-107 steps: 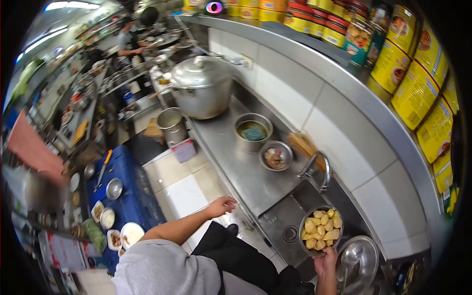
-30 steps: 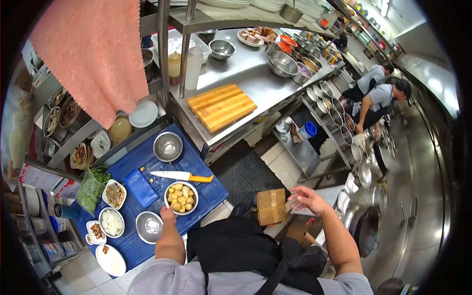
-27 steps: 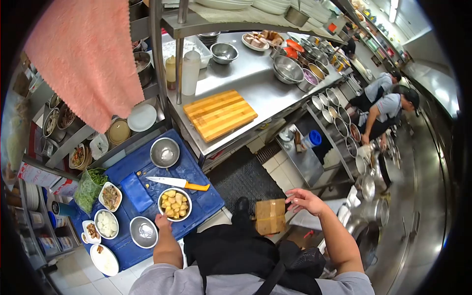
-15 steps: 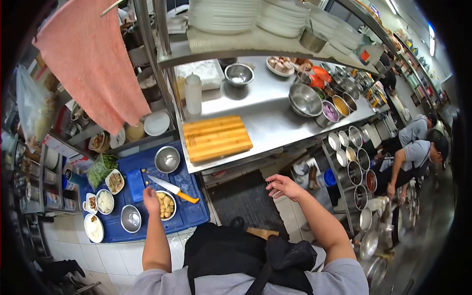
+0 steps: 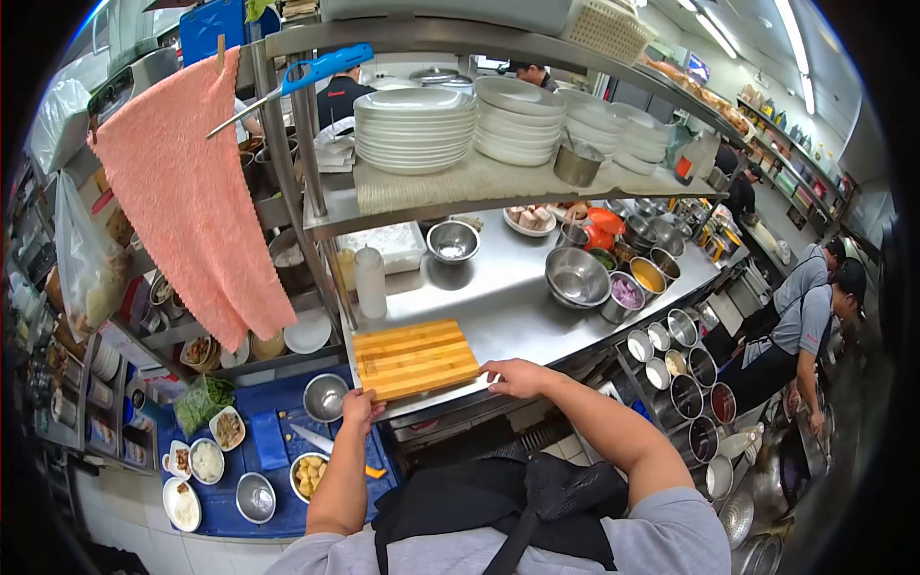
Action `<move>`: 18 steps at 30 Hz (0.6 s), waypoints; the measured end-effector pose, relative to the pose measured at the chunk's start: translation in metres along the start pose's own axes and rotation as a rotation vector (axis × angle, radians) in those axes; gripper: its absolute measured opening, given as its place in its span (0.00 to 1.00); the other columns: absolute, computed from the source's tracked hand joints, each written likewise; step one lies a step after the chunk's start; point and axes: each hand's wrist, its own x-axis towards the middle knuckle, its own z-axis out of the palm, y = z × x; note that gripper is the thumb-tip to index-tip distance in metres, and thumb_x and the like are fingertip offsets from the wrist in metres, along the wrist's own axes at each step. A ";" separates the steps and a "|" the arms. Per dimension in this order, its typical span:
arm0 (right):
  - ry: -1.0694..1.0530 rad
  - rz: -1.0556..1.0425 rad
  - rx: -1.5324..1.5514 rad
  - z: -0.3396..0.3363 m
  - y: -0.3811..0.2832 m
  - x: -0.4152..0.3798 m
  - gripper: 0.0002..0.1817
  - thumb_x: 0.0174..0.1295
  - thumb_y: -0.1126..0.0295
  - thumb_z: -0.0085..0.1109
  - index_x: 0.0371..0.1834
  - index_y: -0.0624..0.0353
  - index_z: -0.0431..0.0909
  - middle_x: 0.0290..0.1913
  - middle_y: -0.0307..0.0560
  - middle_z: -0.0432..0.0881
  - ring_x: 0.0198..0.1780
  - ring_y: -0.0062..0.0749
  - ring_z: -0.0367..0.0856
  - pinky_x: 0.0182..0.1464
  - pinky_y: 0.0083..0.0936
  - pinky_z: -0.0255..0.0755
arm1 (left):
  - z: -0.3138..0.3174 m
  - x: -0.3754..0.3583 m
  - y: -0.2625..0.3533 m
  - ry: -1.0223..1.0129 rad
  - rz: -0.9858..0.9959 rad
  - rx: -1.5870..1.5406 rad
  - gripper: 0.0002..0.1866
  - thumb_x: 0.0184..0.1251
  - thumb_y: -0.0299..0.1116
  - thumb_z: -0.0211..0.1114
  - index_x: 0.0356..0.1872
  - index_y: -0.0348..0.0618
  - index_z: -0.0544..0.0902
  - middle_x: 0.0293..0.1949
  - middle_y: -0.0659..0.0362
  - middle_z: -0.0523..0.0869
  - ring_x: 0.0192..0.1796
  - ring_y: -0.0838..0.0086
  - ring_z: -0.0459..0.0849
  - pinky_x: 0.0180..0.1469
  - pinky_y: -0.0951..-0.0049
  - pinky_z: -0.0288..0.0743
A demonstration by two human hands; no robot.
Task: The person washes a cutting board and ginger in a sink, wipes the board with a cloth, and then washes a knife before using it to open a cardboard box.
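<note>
The left hand [image 5: 359,409] is half closed at the near left corner of the board [image 5: 417,357]. Its fingers seem to touch the wood, but I cannot tell how firmly they hold, because their undersides are hidden. The right hand [image 5: 517,378] has its fingers loosely bent, with the fingertips at the board's right edge, near the front; whether they grip it, I also cannot tell. Probably the hands are placed at two sides so that the board is controlled evenly.

The board lies flat at the near left corner of the steel counter [image 5: 513,331], perhaps to be within easy reach. Behind it, by the counter's left edge, stand a bottle [image 5: 370,285] and a white tub [image 5: 388,251]. A small bowl [image 5: 453,242] is near the far edge; stacked bowls [image 5: 578,277] and an onion pot [image 5: 625,294] stand farther right.

Lower down is a blue table [image 5: 220,508]. A knife [image 5: 309,437] lies toward its right edge, the orange handle pointing to the person, which seems convenient. Just beside it, the bowl of yellow pieces [image 5: 308,473] is partly covered by the left forearm.
</note>
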 end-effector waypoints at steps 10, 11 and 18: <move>0.439 -0.259 -0.244 -0.025 -0.007 0.084 0.49 0.51 0.64 0.72 0.78 0.51 0.55 0.68 0.66 0.68 0.69 0.59 0.68 0.68 0.41 0.66 | 0.196 -0.054 0.123 -0.375 0.190 -0.005 0.10 0.65 0.23 0.62 0.47 0.36 0.79 0.36 0.56 0.85 0.30 0.74 0.85 0.25 0.79 0.81; 0.414 -0.262 -0.231 -0.026 0.001 0.089 0.49 0.51 0.64 0.72 0.78 0.51 0.55 0.68 0.66 0.68 0.69 0.59 0.68 0.68 0.41 0.66 | 0.211 -0.051 0.123 -0.401 0.206 0.007 0.09 0.67 0.26 0.64 0.46 0.36 0.78 0.37 0.56 0.85 0.30 0.75 0.85 0.25 0.80 0.81; 0.711 -0.118 -0.184 -0.058 0.078 0.087 0.36 0.58 0.74 0.60 0.74 0.45 0.64 0.65 0.60 0.74 0.60 0.60 0.76 0.61 0.43 0.73 | 0.160 0.019 0.105 -0.513 0.503 0.479 0.14 0.68 0.31 0.64 0.53 0.42 0.80 0.46 0.59 0.85 0.45 0.74 0.84 0.45 0.72 0.79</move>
